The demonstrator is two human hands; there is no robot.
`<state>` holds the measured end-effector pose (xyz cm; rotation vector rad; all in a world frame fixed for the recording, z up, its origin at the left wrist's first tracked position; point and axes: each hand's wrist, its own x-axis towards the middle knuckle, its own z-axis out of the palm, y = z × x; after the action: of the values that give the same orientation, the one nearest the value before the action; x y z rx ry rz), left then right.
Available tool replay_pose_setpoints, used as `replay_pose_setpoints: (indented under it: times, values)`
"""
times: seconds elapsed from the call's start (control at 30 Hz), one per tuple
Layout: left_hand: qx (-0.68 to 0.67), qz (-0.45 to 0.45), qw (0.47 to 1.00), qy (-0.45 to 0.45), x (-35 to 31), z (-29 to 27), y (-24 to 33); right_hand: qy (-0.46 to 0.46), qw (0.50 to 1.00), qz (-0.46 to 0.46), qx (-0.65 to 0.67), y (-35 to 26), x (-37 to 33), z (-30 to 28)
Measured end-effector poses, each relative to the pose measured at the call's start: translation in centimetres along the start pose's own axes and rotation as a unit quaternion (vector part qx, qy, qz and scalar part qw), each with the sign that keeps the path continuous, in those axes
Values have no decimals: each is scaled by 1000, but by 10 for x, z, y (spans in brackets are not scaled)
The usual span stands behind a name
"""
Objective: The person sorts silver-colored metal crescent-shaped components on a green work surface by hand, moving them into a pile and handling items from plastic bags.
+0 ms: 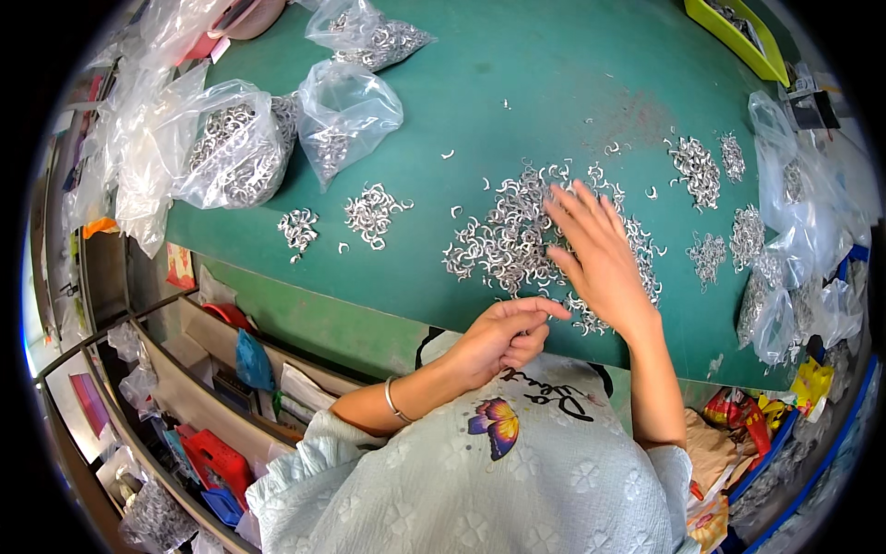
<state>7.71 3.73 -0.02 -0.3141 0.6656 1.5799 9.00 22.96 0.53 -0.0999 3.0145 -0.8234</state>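
A large pile of small silvery C-shaped metal pieces lies on the green tabletop. My right hand rests over its right part, palm down with the fingers spread. Just in front of the pile, close to the table's near edge, is my left hand. Its fingers are curled in, with the index finger and thumb brought together toward the right. A tiny pale spot shows at those fingertips, too small to name. Left of the pile lie two smaller heaps of the same pieces, one larger heap and one smaller heap.
Clear plastic bags of metal pieces stand at the left and back left. Several small heaps and more filled bags line the right side. A yellow-green tray sits at the far right corner. Below left are open drawers.
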Motion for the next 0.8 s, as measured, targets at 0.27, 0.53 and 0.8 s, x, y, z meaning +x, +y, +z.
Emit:
replay_pose_setpoints:
  times: [0.27,0.53,0.8]
  values:
    - [21,-11,1000,-13,-1,2,0,-1,985,-11,174,0,1,-9]
    - [51,-8,999,-6,-3,3,1,-72,992,-79,68,-10,7,2]
    - [41,0,999,-25,-1,-2,-1,-47,998,-33,23,-3,-45,-25]
